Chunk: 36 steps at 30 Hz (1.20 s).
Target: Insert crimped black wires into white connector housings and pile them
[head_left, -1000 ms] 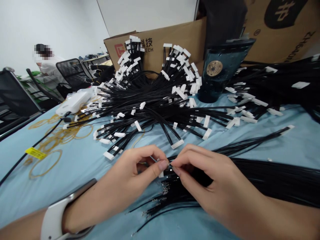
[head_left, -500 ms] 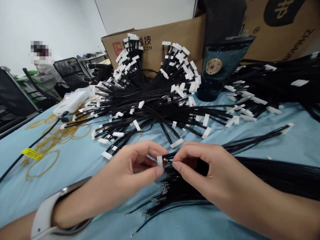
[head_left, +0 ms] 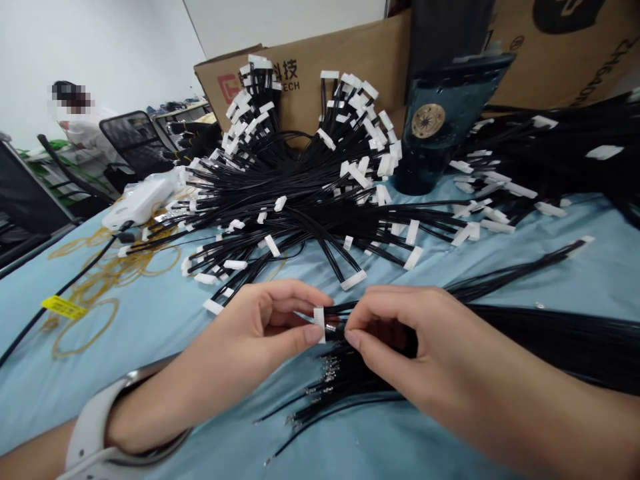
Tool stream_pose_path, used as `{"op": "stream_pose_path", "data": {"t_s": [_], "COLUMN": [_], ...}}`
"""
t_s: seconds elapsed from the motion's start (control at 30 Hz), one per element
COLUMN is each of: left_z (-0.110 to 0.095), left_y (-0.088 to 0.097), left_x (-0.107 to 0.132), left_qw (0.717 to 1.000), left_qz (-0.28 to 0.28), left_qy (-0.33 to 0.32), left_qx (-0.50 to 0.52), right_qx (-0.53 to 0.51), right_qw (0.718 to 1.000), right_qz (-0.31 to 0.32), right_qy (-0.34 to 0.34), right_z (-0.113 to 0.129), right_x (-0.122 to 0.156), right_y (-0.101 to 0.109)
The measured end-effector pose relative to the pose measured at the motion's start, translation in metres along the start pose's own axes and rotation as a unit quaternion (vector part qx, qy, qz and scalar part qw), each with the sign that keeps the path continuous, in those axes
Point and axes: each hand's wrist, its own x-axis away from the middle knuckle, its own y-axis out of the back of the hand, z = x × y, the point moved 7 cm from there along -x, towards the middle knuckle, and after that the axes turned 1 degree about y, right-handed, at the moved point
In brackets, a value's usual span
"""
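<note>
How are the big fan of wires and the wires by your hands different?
The fanned bundle of black wires has white plastic connectors on its ends, but the loose black wires end in tiny bare metal tips. The fanned bundle spreads out like a star, while the loose black wires lie together in a long bunch. Both are thin and black, and both lie on the blue cloth.

A table under a pale blue cloth (head_left: 45, 380) carries a fanned heap of black wires tipped with white plastic connectors (head_left: 280, 207) at the far middle. A dark teal vase (head_left: 425, 143) stands to its right, before another wire heap (head_left: 545, 150). A long black wire bundle (head_left: 560, 340) lies near right; amber rubber bands (head_left: 107, 267) and a white plastic adapter (head_left: 137, 203) lie left.
</note>
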Motion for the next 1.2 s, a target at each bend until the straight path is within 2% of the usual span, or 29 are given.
{"op": "stream_pose_path", "data": {"t_s": [0.4, 0.87, 0.93, 1.0, 1.03, 1.1, 1.17, 1.2], "left_z": [0.0, -0.008, -0.008, -0.007, -0.007, -0.008, -0.008, -0.007], "left_y": [-0.001, -0.011, -0.011, -0.009, -0.008, -0.005, -0.002, -0.002], "left_x": [-0.001, 0.006, 0.004, 0.002, 0.0, -0.002, -0.004, -0.005], "left_qw": [1.0, 0.994, 0.994, 0.995, 0.995, 0.996, 0.998, 0.999], "left_qz": [-0.01, -0.039, -0.035, -0.03, -0.028, -0.023, -0.014, -0.009], "left_qy": [0.002, -0.047, -0.043, -0.04, -0.041, -0.044, -0.039, -0.034], "left_qx": [-0.018, -0.089, -0.094, -0.089, -0.083, -0.067, -0.047, -0.036], "right_qx": [-0.009, 0.021, 0.034, 0.09, 0.14, 0.249, 0.309, 0.313], "right_qw": [0.999, 0.999, 0.998, 0.989, 0.977, 0.933, 0.903, 0.902], "right_qz": [0.017, -0.028, -0.033, -0.04, -0.046, -0.067, -0.064, -0.053], "right_qy": [-0.036, 0.028, 0.051, 0.11, 0.156, 0.25, 0.292, 0.291], "right_z": [-0.004, 0.005, 0.005, 0.01, 0.016, 0.028, 0.034, 0.033], "right_x": [0.0, 0.0, 0.0, 0.001, 0.004, 0.013, 0.022, 0.024], "right_y": [-0.003, -0.004, -0.004, -0.002, -0.001, -0.001, -0.004, -0.006]}}
